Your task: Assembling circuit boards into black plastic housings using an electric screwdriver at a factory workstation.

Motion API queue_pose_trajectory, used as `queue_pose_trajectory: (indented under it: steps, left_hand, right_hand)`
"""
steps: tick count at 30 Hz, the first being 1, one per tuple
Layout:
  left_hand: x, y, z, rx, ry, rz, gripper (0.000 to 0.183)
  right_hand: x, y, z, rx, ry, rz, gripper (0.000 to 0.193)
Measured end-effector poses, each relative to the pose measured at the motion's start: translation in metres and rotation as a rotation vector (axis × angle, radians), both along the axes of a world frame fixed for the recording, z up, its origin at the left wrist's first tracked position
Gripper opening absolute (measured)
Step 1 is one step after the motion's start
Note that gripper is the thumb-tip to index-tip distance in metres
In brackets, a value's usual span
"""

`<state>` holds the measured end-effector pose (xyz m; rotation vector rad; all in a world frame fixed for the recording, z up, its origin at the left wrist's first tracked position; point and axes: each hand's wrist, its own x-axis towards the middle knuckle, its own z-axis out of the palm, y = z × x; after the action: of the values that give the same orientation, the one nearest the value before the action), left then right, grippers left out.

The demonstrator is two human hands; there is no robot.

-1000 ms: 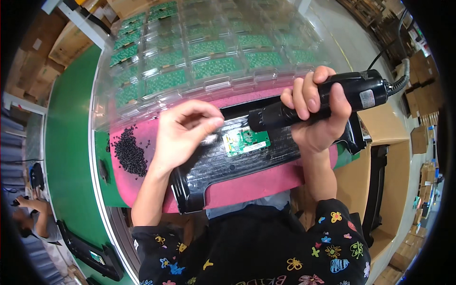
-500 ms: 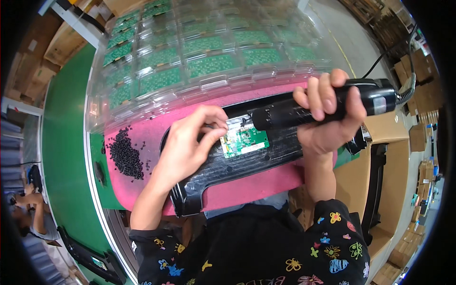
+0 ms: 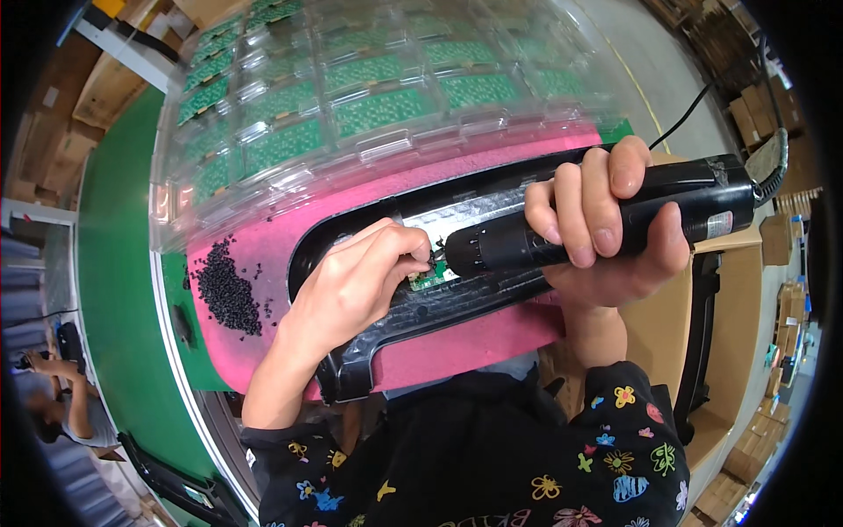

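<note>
Screwdriver (image 3: 496, 250): gripped in right hand (image 3: 606, 228), tip beside left hand (image 3: 356, 277); probably weighty, rigid; best held round the barrel. Circuit board (image 3: 430, 282): beneath left fingertips; likely light, stiff, fragile; edge-hold advised. Left hand: back upward, fingertips pinched, contents unclear. Right hand: fingers curled over barrel.

From a head-worn wide fisheye, we look down and forward; the left hand (image 3: 356, 285) and right hand (image 3: 602, 211) are close, mid-view; the shirt (image 3: 483, 457) shows nearest, along our lower edge; clear plastic trays (image 3: 386, 143) stand farther off, toward the top.
</note>
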<state>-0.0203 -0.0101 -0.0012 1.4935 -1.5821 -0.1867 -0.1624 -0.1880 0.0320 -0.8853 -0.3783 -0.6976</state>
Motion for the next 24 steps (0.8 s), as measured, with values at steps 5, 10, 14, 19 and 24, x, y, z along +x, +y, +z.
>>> queue_pose_trajectory:
  steps: [5, 10, 14, 19, 24]
  left_hand:
    - [-0.002, 0.000, -0.003, 0.004, 0.067, 0.019, 0.029]
    - [-0.005, 0.004, 0.000, 0.072, 0.205, 0.074, 0.026]
    - [0.001, 0.007, 0.004, 0.139, 0.164, 0.174, 0.018]
    - [0.001, 0.006, 0.007, 0.266, 0.157, 0.179, 0.020]
    - [0.003, 0.009, 0.010, 0.424, 0.255, 0.249, 0.020]
  right_hand:
    - [-0.003, -0.003, 0.001, -0.058, 0.009, 0.062, 0.032]
    - [-0.006, -0.002, 0.006, -0.149, -0.038, 0.085, 0.031]
    - [-0.009, -0.006, 0.012, -0.214, 0.138, -0.176, 0.032]
    - [-0.002, -0.014, 0.009, -0.267, 0.243, -0.268, 0.031]
    - [0.006, -0.018, -0.001, -0.172, 0.188, -0.225, 0.017]
